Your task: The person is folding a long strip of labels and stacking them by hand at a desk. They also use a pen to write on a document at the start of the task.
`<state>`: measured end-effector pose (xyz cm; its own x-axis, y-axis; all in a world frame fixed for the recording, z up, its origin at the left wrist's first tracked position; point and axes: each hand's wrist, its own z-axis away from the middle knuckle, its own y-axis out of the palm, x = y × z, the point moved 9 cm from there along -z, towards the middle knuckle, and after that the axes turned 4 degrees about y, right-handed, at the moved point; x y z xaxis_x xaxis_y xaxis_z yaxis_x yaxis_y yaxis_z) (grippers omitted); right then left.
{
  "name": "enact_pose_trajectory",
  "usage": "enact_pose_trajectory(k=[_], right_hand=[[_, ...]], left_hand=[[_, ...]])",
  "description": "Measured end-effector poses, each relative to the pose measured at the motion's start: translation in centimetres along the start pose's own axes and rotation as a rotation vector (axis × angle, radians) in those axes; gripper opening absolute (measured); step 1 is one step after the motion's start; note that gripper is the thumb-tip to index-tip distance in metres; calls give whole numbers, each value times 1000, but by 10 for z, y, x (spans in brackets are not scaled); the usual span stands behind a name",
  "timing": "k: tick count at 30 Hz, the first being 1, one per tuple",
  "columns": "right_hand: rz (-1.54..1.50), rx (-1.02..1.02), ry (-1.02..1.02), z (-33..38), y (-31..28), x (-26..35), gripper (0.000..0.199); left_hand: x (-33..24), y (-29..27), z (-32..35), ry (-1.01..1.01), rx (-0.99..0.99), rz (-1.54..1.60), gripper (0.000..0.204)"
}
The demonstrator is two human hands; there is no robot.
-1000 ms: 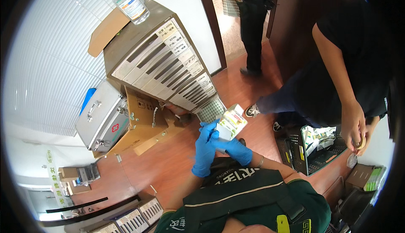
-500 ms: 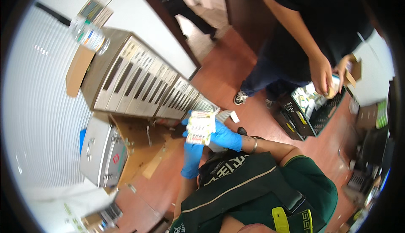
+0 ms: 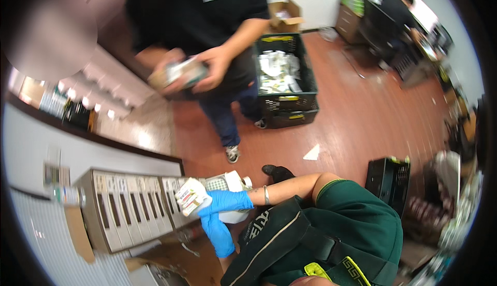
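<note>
Hands, both in blue disposable gloves: your right hand (image 3: 228, 201) was closed around a small stack of white printed packets (image 3: 190, 197), thumb over the top so the bundle sat fanned and facing you just beside the grey compartment sorter with narrow slots (image 3: 127, 208), probably for reading. Your left hand (image 3: 218, 236) hung below it, fingers loosely together, holding nothing that showed. Another person's hands (image 3: 207, 68) gripped a similar bundle at chest height. Dark green plastic crate (image 3: 284, 79) of white packets stood on the red wooden floor (image 3: 357, 125), near that person's feet, within easy reach.
</note>
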<state>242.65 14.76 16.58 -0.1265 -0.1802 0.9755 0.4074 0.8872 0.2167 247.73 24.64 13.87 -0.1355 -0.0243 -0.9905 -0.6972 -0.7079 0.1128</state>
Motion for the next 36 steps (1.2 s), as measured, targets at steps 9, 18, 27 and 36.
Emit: enact_pose_trajectory(k=[9, 18, 27, 36], right_hand=[[65, 256, 220, 94, 24, -75, 27], [531, 331, -2, 92, -11, -95, 28], [349, 759, 656, 134, -57, -69, 34], [370, 1126, 831, 214, -90, -92, 35]], left_hand=[[-38, 25, 15, 51, 134, 29, 30], [-223, -16, 73, 733, -6, 185, 27], [-191, -80, 82, 589, -624, -227, 41], [49, -69, 126, 40, -722, -365, 50]])
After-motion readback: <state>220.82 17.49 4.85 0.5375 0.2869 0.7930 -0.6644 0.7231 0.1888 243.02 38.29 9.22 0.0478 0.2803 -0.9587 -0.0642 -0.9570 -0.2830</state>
